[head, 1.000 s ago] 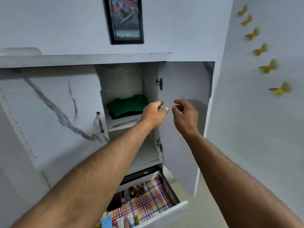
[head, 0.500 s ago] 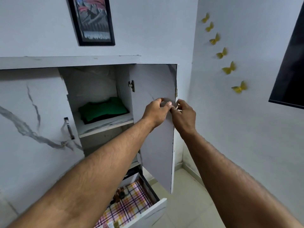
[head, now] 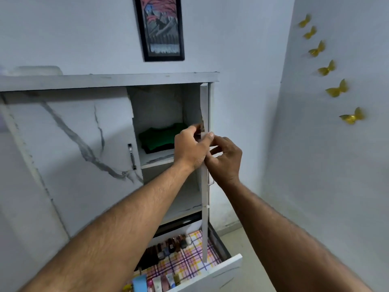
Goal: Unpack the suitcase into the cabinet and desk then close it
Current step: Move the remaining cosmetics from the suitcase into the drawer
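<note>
The white cabinet stands against the wall with its right door swung out, seen edge-on. My left hand grips the door's edge from the inner side, thumb over the edge. My right hand holds the outer side of the same door, fingers curled by its handle. A folded green garment lies on the upper shelf inside. Below, a drawer is pulled out, lined with plaid cloth and holding several small bottles and tubes. The suitcase is not in view.
The closed marble-patterned left door has a metal handle. A framed picture hangs above the cabinet. Gold butterfly decorations dot the right wall. Tiled floor lies beside the open drawer.
Both hands reached the right door and took hold of its edge. The door has swung from wide open toward me and now shows edge-on.
</note>
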